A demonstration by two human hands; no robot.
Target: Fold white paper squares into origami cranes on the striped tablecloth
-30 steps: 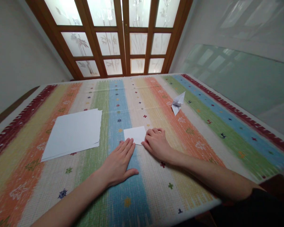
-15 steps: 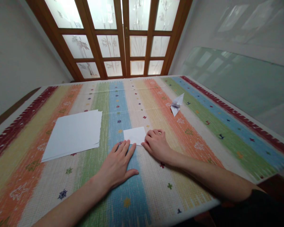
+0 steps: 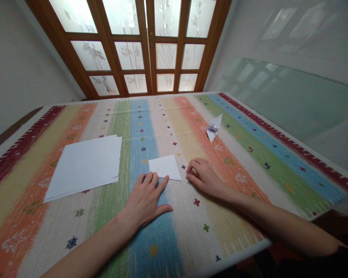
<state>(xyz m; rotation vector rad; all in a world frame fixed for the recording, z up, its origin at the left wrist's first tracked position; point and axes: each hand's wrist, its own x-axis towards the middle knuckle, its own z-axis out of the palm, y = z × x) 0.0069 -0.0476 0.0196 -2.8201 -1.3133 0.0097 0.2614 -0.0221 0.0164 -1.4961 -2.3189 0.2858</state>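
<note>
Left hand [image 3: 145,199] flat, fingertips touching folded paper [image 3: 164,167].

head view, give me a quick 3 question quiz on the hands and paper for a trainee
1. True or false: the right hand rests on the small folded paper.
2. Which lies farthest from the person? A the paper stack; B the folded paper figure; C the small folded paper.
3. Which hand's fingertips meet the small folded paper's near edge?

Key
1. False, it lies just beside it on the striped tablecloth.
2. B.
3. The left hand.
</note>
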